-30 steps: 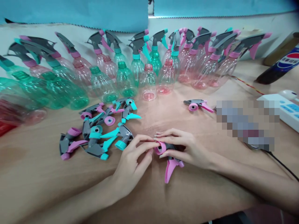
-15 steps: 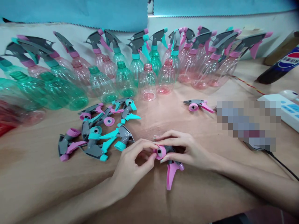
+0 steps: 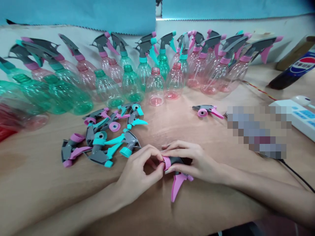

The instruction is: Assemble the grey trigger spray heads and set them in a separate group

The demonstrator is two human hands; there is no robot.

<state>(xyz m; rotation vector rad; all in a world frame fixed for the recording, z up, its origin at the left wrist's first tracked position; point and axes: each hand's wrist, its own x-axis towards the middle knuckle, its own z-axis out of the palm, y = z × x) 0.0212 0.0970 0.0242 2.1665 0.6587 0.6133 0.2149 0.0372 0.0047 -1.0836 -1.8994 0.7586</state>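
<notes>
My right hand [image 3: 194, 160] grips a grey and pink trigger spray head [image 3: 179, 178], fingers around its grey body and pink collar. The pink trigger points down toward the table's near side, and the collar's mouth faces left. At that mouth my left hand [image 3: 145, 167] is closed in a pinch, thumb and fingertips touching the collar's edge; anything small between them is hidden. To the left lies a pile of loose spray heads [image 3: 99, 149] with turquoise or pink collars. A single pink and grey spray head [image 3: 206, 110] rests apart, farther back on the right.
Along the wall stand several clear green and pink bottles [image 3: 132, 83], some open-necked, some with spray heads fitted. On the right are a blurred-out device [image 3: 258, 134] with a black cable, a white power strip [image 3: 295, 113] and a dark drink bottle [image 3: 290, 70].
The spray head has turned in my right hand, so its collar's mouth now faces left toward my left fingertips instead of up toward me. My left fingers stay pinched at the collar.
</notes>
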